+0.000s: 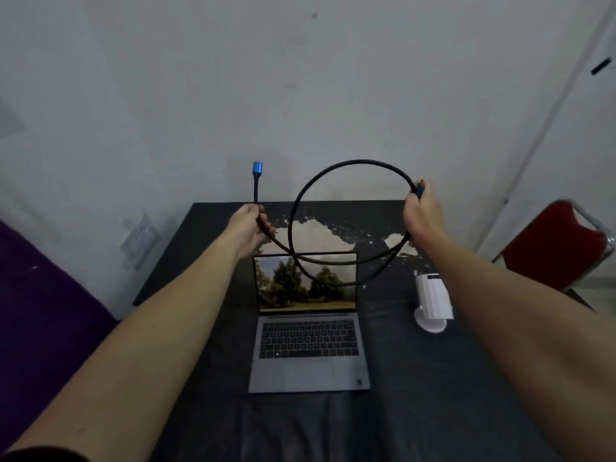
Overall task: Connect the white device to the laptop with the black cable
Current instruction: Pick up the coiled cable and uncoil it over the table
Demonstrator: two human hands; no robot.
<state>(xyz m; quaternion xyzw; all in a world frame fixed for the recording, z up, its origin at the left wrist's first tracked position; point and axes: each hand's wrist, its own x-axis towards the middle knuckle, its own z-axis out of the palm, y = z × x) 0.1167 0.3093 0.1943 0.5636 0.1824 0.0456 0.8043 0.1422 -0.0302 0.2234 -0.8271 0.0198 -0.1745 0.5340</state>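
The black cable (333, 168) loops above the open laptop (308, 328). The table (433, 395) is bare between laptop and white device (433, 300).

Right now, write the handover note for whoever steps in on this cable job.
Left hand: raised over the table, shut on the black cable just below one blue plug, which points up.
Right hand: also raised, shut on the cable's other end; a bit of blue shows at the fingertips.
The cable hangs in a loop between the hands, in front of the laptop screen.
Laptop: open, screen lit, mid-table. White device: on its round base to the laptop's right.
Done: cable picked up, both ends in hand.
Left: plug one end into the laptop, the other into the white device. Ports are not visible from here.
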